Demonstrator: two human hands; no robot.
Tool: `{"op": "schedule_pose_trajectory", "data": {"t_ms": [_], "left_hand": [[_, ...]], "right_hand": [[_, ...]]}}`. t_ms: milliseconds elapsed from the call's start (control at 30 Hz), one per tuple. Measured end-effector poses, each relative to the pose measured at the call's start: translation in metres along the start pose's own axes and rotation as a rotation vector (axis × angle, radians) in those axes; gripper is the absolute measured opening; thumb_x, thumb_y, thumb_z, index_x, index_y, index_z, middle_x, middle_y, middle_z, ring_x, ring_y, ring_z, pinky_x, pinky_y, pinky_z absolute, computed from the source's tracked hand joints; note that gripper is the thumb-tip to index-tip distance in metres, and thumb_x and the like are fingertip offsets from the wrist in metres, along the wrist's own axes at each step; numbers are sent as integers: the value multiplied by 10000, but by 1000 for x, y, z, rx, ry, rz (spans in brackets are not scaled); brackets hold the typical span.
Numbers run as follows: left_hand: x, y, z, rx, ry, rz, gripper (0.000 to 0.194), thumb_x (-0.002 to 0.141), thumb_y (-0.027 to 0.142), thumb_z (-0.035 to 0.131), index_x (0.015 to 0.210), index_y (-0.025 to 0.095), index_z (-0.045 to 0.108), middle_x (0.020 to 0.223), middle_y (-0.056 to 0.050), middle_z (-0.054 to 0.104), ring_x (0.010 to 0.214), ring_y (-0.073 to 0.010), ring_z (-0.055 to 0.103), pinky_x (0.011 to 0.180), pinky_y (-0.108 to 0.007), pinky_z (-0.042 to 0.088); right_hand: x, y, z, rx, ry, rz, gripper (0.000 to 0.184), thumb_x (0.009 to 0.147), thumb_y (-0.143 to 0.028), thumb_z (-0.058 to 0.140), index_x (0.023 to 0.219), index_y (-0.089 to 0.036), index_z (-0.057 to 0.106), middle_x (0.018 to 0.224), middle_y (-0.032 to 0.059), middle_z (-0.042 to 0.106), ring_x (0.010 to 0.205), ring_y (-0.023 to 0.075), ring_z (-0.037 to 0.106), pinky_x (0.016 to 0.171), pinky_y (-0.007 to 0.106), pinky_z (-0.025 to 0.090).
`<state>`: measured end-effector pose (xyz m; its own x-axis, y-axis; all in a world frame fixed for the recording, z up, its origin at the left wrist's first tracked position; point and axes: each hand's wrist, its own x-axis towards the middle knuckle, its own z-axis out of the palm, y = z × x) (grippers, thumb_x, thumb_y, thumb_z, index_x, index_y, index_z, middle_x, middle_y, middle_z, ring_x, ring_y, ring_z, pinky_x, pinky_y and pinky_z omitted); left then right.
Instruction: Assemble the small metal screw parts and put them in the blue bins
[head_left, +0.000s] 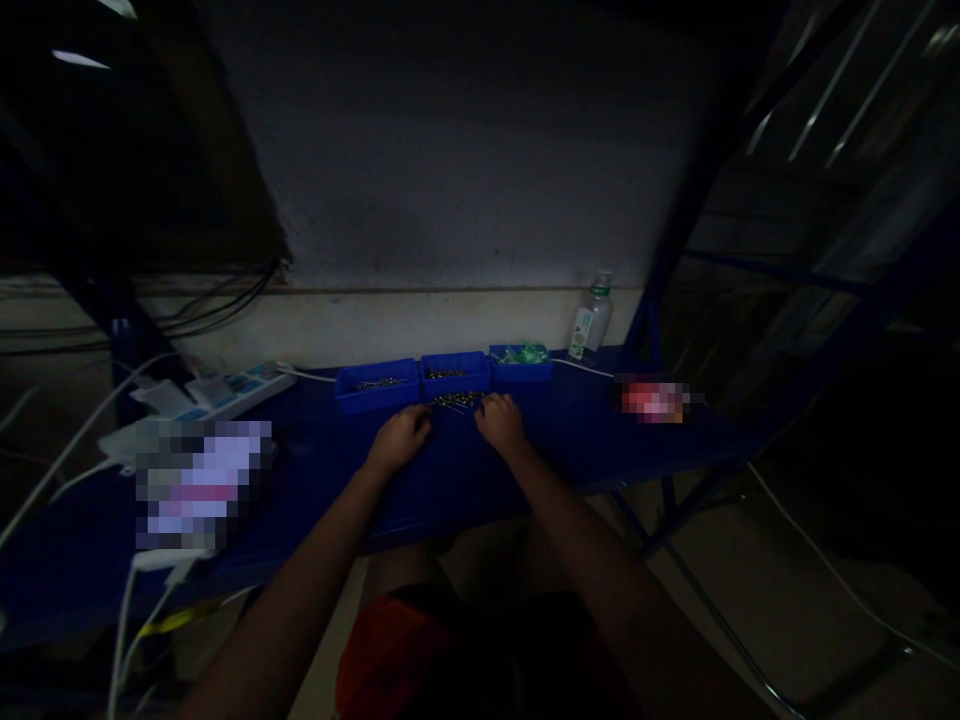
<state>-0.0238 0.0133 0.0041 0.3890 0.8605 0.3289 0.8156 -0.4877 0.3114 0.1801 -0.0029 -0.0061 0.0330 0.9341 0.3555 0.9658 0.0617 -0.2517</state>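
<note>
My left hand rests on the blue table just left of a small pile of shiny metal pieces that look like screws. Its fingers are curled together, and whatever they may hold is hidden. At the pile's right edge is my right hand, fingers bent inward and pressed together; I cannot make out what is in them. Behind the pile stand three blue bins in a row. Thin metal pieces lie in the left bin, small metal parts in the middle bin, and green plastic bags in the right bin.
A clear bottle stands at the back right by the wall. A white power strip with plugs and cables lies left, near a blurred-out item. Another blurred-out red item is at right. Blue frame posts flank the table.
</note>
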Motion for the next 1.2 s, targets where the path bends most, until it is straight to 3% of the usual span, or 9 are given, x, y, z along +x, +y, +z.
{"op": "schedule_pose_trajectory", "data": {"t_ms": [300, 567, 867, 967, 1200], "left_hand": [[-1, 1, 0, -2, -4, 8, 269, 814, 288, 419, 1014, 200, 576, 1015, -61, 610, 891, -194, 577, 787, -281, 425], [-1, 2, -1, 17, -5, 10, 272, 816, 293, 406, 1010, 205, 577, 1018, -58, 608, 912, -201, 572, 785, -283, 423], [-2, 3, -3, -4, -20, 6, 265, 810, 290, 418, 995, 200, 584, 998, -53, 617, 896, -189, 575, 801, -272, 422], [-2, 4, -3, -41, -23, 43, 264, 815, 302, 412, 978, 202, 594, 981, -50, 618, 884, -184, 574, 802, -270, 422], [-5, 15, -6, -136, -75, 161, 338, 819, 431, 417, 964, 199, 614, 868, -44, 617, 763, -166, 574, 725, -264, 432]], "right_hand": [[0, -1, 0, 11, 5, -25, 393, 864, -325, 381, 1246, -249, 436, 1311, 70, 395, 1104, 235, 389, 877, 385, 345], [0, -2, -3, -30, -8, -5, 330, 881, -338, 345, 1124, -213, 530, 1142, 90, 532, 1042, 220, 427, 862, 373, 337], [-5, 1, -7, 5, 27, 49, 201, 861, -214, 402, 1002, -203, 545, 1011, 72, 586, 969, 180, 492, 826, 303, 362], [-5, 0, -7, 96, 19, -31, 218, 872, -170, 381, 1024, -209, 532, 993, 55, 608, 951, 158, 526, 826, 275, 376], [-10, -17, -9, 487, -131, -364, 215, 874, -206, 428, 1062, -218, 533, 1013, 8, 633, 955, 100, 571, 836, 204, 395]]}}
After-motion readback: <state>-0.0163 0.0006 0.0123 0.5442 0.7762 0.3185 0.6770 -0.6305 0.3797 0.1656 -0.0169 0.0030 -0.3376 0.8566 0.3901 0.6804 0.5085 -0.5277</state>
